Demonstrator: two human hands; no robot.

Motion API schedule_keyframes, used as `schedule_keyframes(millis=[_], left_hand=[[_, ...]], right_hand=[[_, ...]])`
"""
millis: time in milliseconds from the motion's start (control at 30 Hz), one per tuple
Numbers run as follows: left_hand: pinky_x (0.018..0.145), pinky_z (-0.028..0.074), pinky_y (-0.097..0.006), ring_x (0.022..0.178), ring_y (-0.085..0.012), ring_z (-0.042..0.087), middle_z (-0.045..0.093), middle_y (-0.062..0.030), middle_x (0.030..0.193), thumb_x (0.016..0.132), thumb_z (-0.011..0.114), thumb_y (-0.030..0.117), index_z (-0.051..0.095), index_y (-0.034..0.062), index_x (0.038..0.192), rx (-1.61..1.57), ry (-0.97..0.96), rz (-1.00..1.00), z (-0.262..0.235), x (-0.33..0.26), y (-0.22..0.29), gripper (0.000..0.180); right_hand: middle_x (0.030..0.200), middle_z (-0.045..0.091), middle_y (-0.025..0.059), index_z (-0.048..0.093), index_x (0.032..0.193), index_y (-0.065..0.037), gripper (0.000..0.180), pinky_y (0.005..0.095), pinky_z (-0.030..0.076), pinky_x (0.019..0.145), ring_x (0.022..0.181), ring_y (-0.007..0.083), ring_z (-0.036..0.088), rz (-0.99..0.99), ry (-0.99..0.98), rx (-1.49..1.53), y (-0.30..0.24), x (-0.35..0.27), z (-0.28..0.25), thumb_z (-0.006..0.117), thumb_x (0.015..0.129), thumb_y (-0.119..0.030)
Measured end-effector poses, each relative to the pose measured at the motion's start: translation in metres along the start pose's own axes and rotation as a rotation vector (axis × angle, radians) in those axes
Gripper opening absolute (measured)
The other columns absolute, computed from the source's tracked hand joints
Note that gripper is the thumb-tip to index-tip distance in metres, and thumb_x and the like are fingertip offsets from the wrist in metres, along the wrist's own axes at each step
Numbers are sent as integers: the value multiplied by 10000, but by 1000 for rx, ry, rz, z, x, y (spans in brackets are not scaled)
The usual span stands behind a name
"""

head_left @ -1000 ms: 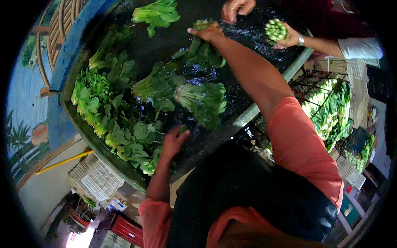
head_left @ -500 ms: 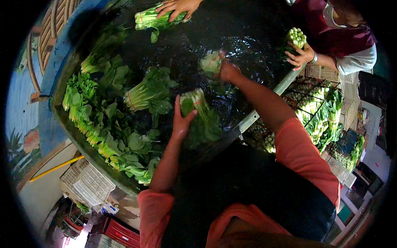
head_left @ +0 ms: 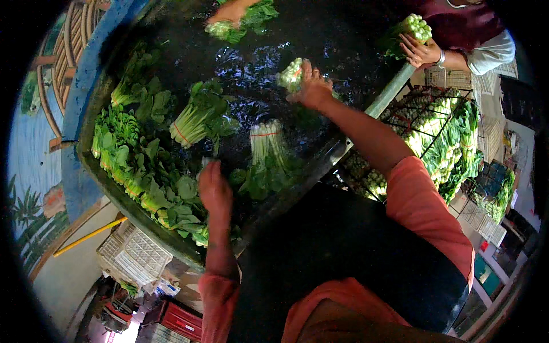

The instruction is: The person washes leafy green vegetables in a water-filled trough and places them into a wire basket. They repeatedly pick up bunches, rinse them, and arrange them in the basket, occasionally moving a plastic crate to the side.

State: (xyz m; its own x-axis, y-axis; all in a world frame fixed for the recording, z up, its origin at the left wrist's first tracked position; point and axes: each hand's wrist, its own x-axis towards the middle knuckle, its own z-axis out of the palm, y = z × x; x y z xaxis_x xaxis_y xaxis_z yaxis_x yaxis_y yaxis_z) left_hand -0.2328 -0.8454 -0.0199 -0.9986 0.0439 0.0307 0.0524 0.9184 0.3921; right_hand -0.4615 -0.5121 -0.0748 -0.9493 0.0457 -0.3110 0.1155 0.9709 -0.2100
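Note:
My right hand [head_left: 311, 90] is stretched out over the dark water and grips a tied bundle of greens [head_left: 290, 74] by its pale stem end. My left hand [head_left: 214, 188] hovers low over the near side of the tub, beside loose leafy greens [head_left: 150, 171]; it is blurred and seems to hold nothing. Just right of it a second bundle with white stalks and a red band [head_left: 266, 147] floats free. A third banded bundle [head_left: 191, 123] lies further left in the water.
The big dark wash tub [head_left: 134, 212] is ringed by greens along its left side. Other people's hands work bundles at the far edge [head_left: 229, 12] and at the top right [head_left: 420, 50]. A wire rack of washed greens [head_left: 440, 137] stands right; white crates [head_left: 134, 257] sit below left.
My left hand has let go of the white-stalked bundle and pulled back toward me and to the left. My right hand stays out over the water with its bundle.

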Motion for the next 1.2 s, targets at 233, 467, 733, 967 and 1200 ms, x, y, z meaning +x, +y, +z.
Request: schedule_keyframes(millis=[233, 467, 733, 967, 1200], left_hand=[[1117, 390, -418, 1374, -307, 466, 496, -159, 1498, 840, 832, 336, 281, 108, 1587, -944, -558, -707, 58, 104, 65, 957], [1149, 369, -444, 1427, -301, 411, 467, -125, 1512, 717, 879, 147, 201, 151, 1622, -1396, -606, -391, 86, 102, 71, 1131], [1186, 369, -445, 1376, -284, 488, 483, -107, 1502, 648, 723, -59, 307, 68, 1573, -1503, -483, 88, -27, 128, 231, 1022], [1108, 458, -411, 1307, -280, 544, 478, -144, 1476, 643, 806, 44, 345, 59, 1552, -1056, -776, 449, -76, 86, 457, 1019], [1095, 428, -451, 1305, -347, 532, 515, -141, 1452, 738, 831, 89, 395, 116, 1534, -347, -736, 1136, 48, 16, 605, 909]], right_hand=[[1411, 566, 176, 319, 1526, -45, 1086, 495, 429, 1091, 1287, 373, 567, -20, -14, 368, 12, 21, 30, 789, 720, -602], [1397, 529, 120, 306, 1504, -5, 1076, 367, 412, 1120, 1295, 223, 525, -454, 299, 1283, -5, -40, -122, 948, 681, -267], [1378, 578, 98, 413, 1462, -2, 963, 373, 399, 1122, 1264, 192, 545, -577, 519, 1429, 155, -227, -295, 928, 694, -270], [1033, 617, 37, 488, 1382, -47, 900, 346, 472, 821, 927, 153, 574, -126, 403, 1151, 398, -437, -286, 880, 711, -501], [1370, 591, 232, 354, 1524, -8, 1038, 421, 456, 1064, 1227, 367, 599, 265, 133, 446, 500, -527, -181, 874, 695, -354]])
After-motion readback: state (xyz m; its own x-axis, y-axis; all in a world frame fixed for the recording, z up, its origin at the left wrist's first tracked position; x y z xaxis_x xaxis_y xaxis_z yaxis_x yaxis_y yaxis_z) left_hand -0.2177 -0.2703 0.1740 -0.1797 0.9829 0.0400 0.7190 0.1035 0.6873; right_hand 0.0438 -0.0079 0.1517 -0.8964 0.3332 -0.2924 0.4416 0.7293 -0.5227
